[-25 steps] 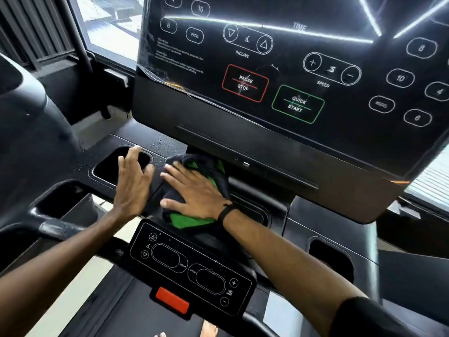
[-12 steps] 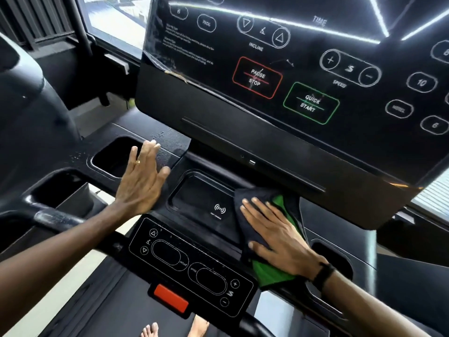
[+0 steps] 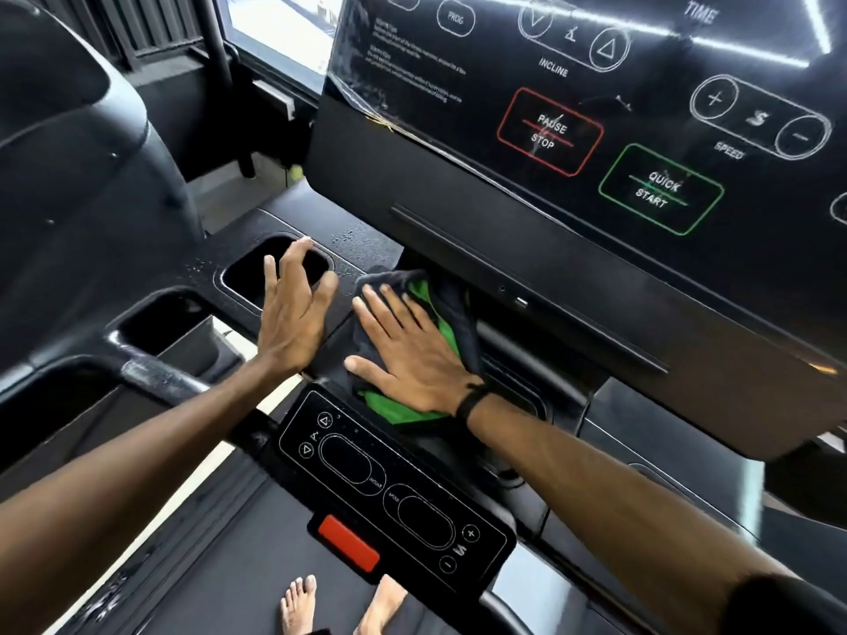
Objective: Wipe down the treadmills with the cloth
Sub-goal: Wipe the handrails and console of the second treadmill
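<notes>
Right hand [image 3: 415, 355] presses cloth [image 3: 424, 300] — console [image 3: 641, 130] reads "PAUSE STOP" (red).

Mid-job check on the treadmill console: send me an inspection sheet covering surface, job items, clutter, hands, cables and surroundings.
Surface: black console tray below the display, water droplets near the cup holder.
Job's things: dark and green cloth bunched flat on the tray under the display panel.
Clutter: nothing seen.
Grippers: right hand presses flat on the cloth, fingers straight; left hand spread at the cup holder's edge, holding nothing.
Cables: nothing seen.
Surroundings: lower control panel with red stop tab; bare feet on the belt; window behind.
</notes>
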